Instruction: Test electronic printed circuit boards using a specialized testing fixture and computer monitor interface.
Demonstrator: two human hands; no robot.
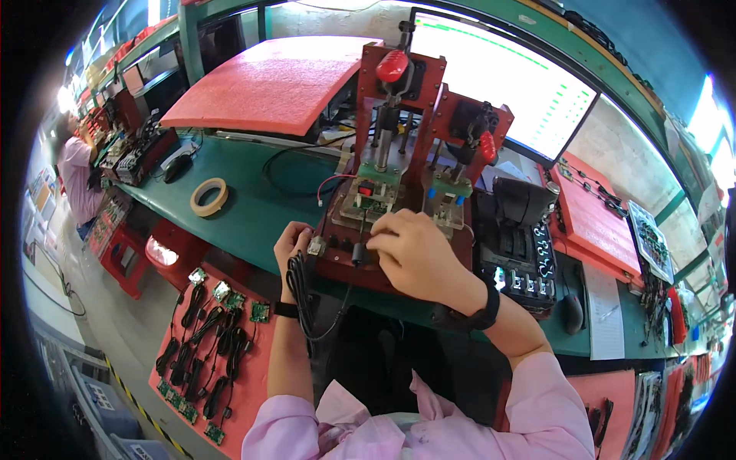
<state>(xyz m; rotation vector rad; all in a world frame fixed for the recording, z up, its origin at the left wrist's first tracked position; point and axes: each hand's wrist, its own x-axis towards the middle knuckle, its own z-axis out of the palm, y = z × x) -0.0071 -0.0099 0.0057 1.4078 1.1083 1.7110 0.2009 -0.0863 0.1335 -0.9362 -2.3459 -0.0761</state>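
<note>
Left of centre, the left hand [290,244] is holding a coiled black cable [299,295], likely light and springy, best gripped round its bundle. At centre, the right hand [414,249] is curling narrowly, its grip unclear. Just above, a probably fragile circuit board [376,205], best edge-held, is sitting in a red fixture [435,73].

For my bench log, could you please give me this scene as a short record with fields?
Left hand: holding a coiled black cable
Right hand: beside a dark cylinder; grip unclear
Fixture: red, with red-handled clamps, in front of the hands
Foam sheet: lower left, bearing circuit boards and coiled cables
Bench: green, with a tape roll at left
Monitor: lit, behind the fixture
Co-worker: far left
</note>
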